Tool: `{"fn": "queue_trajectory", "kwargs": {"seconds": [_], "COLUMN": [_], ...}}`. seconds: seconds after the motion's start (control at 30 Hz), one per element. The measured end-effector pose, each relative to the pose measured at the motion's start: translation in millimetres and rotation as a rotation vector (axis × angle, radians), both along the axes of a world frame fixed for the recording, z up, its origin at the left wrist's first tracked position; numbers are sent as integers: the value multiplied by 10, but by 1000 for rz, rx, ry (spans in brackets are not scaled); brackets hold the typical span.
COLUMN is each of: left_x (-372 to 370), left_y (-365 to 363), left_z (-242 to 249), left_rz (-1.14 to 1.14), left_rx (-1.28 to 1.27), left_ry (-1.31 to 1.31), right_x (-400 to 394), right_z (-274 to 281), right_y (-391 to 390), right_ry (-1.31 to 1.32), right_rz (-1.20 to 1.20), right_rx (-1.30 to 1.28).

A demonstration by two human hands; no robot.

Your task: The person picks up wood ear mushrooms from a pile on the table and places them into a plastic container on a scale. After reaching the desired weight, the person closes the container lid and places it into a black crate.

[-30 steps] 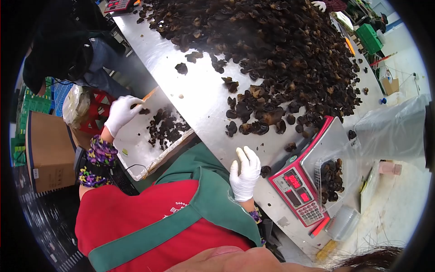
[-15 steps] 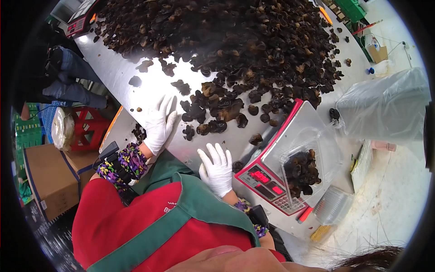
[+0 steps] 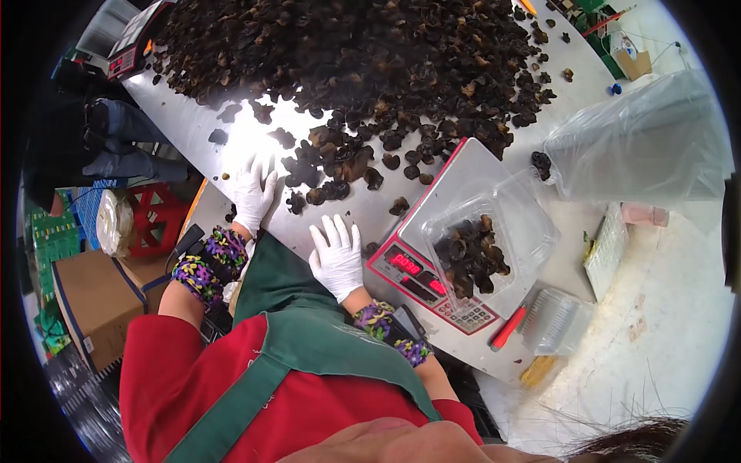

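My left hand (image 3: pixel 253 197), in a white glove, lies flat on the metal table (image 3: pixel 197 158) with its fingers apart and nothing held. My right hand (image 3: pixel 337 258), gloved alike, rests open near the table's front edge, just left of the scale (image 3: pixel 441 193). Dark wood ear mushrooms (image 3: pixel 340 69) form a big heap at the back, and loose pieces (image 3: pixel 332 158) lie in front of my hands. On the red-rimmed scale sits a clear plastic container (image 3: pixel 505 239) with its lid open, holding a clump of mushrooms (image 3: pixel 471 258). Red digits glow on the scale's display.
A red-handled tool (image 3: pixel 508 327), stacked clear containers (image 3: pixel 557 320) and a yellow brush-like item (image 3: pixel 538 371) lie right of the scale. A plastic-lined bin (image 3: pixel 641 147) stands at the right. Another person's legs (image 3: pixel 127 139), a red crate (image 3: pixel 158 224) and a cardboard box (image 3: pixel 96 305) are at left.
The view has shifted, so the table, scale and heap appear further left and slightly higher. Both hands stay open on the table, and the container remains on the scale.
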State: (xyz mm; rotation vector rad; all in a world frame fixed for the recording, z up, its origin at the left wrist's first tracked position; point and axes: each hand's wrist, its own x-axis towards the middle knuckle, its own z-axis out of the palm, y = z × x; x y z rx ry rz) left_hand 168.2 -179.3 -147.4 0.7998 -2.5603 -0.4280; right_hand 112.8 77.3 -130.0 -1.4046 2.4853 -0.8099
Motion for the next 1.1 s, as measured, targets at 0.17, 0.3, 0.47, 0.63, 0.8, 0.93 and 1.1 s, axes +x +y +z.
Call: {"fn": "queue_trajectory", "kwargs": {"seconds": [0.17, 0.3, 0.47, 0.63, 0.8, 0.93, 1.1], "left_x": [-38, -55, -76, -73, -68, -30, -80], "left_y": [32, 58, 51, 30, 49, 35, 66], "left_z": [55, 105, 115, 83, 100, 57, 83], "left_rz": [8, 12, 7, 15, 15, 40, 18], "left_rx": [-40, -65, -45, -85, -50, 11, 115], "left_ry": [-22, -48, -29, -45, -15, 34, 61], "right_x": [19, 32, 30, 16, 19, 18, 15], "right_z": [-26, -46, -46, -41, -17, -15, -63], "right_y": [-7, -11, -9, -24, -25, -24, -4], "right_ry": [26, 31, 38, 42, 35, 34, 46], "right_rz": [-30, -26, -22, -25, -32, -42, -34], "right_rx": [-43, -22, -9, -28, -7, -20, -39]}}
